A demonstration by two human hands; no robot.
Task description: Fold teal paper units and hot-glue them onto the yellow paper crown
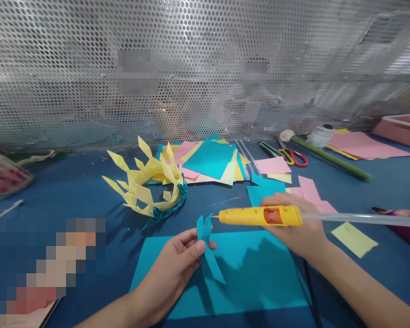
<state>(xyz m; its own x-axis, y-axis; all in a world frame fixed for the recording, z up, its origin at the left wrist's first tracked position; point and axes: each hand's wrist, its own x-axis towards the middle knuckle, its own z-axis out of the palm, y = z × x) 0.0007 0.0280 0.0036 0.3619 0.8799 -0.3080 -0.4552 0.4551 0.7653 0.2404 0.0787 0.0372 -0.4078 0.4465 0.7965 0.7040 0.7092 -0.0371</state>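
In the head view, my left hand point(177, 259) pinches a folded blue paper piece point(210, 259) with several pointed strips, held over a large blue paper sheet point(253, 278). My right hand point(297, 232) grips a yellow hot glue gun point(242, 216) with a clear glue stick point(358, 219) running out of its back. The gun's metal nozzle is at the tip of one blue strip; whether they touch I cannot tell. Behind my left hand stands a yellow paper crown point(146, 187), with blue paper leaves point(169, 208) along its front right edge.
Coloured paper point(212, 159) is stacked at the back, beside scissors point(295, 157) and a green stem point(331, 157). Pink scraps point(310, 191) and a yellow-green scrap point(354, 239) lie right. A black cord point(309, 282) crosses the sheet's right edge. A perforated metal panel point(198, 109) closes the back.
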